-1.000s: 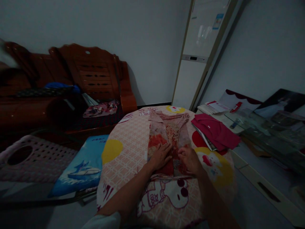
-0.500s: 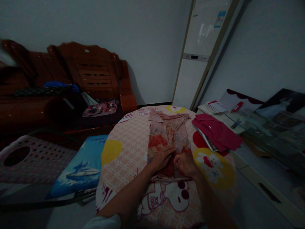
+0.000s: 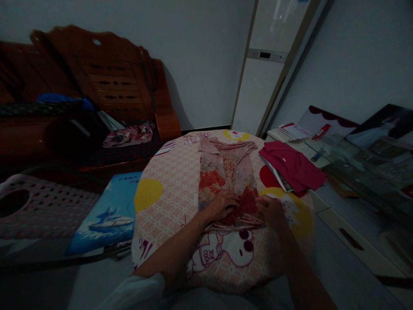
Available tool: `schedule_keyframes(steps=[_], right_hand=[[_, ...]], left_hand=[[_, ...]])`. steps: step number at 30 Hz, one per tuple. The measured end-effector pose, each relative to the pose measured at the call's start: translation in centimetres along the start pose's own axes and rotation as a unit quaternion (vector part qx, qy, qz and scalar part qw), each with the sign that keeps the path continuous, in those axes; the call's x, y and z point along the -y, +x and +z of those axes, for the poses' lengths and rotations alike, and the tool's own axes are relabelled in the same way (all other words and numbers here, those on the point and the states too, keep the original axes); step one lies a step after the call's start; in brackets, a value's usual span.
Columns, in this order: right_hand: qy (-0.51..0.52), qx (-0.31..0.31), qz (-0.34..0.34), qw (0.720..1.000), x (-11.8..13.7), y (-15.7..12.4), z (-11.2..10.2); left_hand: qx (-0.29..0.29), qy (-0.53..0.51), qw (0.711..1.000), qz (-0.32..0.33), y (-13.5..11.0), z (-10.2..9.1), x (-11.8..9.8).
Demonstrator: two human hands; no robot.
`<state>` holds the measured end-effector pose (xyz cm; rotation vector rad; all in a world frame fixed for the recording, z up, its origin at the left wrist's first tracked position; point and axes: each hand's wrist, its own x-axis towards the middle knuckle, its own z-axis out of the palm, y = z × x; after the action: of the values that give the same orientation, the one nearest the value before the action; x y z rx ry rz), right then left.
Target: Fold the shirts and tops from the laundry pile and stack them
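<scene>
A pinkish floral top [image 3: 211,178] with a V-shaped neckline lies spread on the round table, neck end away from me. Its hem is rumpled near my side. My left hand [image 3: 222,206] rests on the lower middle of the top, fingers apart and slightly bent. At the lower right edge of the top, my right hand [image 3: 269,210] has its fingers pinched together on the fabric. Beneath the top is a patterned tablecloth [image 3: 176,185] with cartoon figures and yellow spots.
A folded magenta garment [image 3: 292,165] lies at the table's right edge, beside a glass-topped cabinet [image 3: 351,181]. On the left are a blue printed bag [image 3: 109,219], a pink woven chair [image 3: 45,206] and a wooden bench [image 3: 109,86]. A white air conditioner [image 3: 261,90] stands behind.
My right hand has moved from the middle of the top to its right edge. My left hand's fingers have bent a little. The camera has tilted down.
</scene>
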<state>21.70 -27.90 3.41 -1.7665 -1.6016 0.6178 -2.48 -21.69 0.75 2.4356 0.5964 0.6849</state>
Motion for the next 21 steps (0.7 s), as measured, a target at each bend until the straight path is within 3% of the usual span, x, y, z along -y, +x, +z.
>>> schedule_keyframes(steps=[4, 7, 10, 17, 21], right_hand=[[-0.031, 0.038, -0.120, 0.992, 0.3, -2.0, 2.2], [-0.120, 0.002, -0.177, 0.977, 0.8, -3.3, 4.6], [-0.168, -0.053, -0.182, 0.967, 0.7, -3.8, 5.6], [-0.294, -0.113, -0.139, 0.939, -1.7, -4.1, 2.3], [-0.343, -0.029, -0.132, 0.929, -1.8, -5.3, 0.8]], left_hand=[[-0.054, -0.068, 0.996, -0.021, 0.3, 0.0, -0.1], [-0.103, -0.122, 0.984, -0.076, 0.3, -0.1, -0.1], [-0.106, -0.156, 0.978, -0.088, 0.1, -0.2, 0.0], [-0.096, -0.165, 0.980, -0.058, -0.2, 0.0, -0.3], [-0.030, -0.119, 0.992, 0.020, 0.1, 0.3, -0.9]])
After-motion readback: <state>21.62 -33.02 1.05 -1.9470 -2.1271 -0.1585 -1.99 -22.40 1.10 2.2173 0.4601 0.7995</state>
